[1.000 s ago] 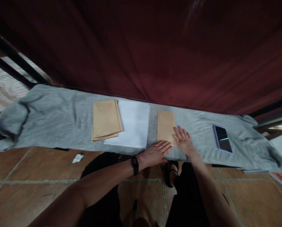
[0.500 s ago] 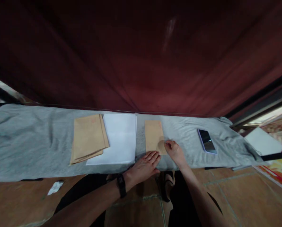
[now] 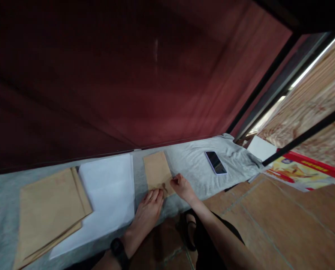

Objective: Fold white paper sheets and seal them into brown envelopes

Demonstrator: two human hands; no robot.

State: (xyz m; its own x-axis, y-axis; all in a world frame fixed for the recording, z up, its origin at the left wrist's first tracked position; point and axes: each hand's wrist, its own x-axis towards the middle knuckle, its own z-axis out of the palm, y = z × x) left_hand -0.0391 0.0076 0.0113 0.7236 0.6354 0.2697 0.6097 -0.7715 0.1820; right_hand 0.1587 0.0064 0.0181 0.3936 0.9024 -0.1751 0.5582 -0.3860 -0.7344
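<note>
A small brown envelope (image 3: 156,170) lies flat on the grey cloth (image 3: 195,161). My left hand (image 3: 147,213) rests flat by the envelope's near edge, fingers stretched out and touching its near left corner. My right hand (image 3: 181,185) is at the near right corner with fingers curled in a pinch on the envelope's edge. Left of the envelope lies a stack of white paper (image 3: 107,195). Further left is a pile of larger brown envelopes (image 3: 51,212).
A phone (image 3: 216,162) with a lilac case lies face up on the cloth to the right. A dark red curtain (image 3: 128,82) hangs behind. Black metal bars (image 3: 302,137) and a colourful printed sheet (image 3: 296,170) stand at the right. Brown tiled floor (image 3: 282,221) lies below.
The view has swung right and tilted. My right hand went from lying flat on the small envelope to pinching its near right corner. My left hand stayed flat at the near edge.
</note>
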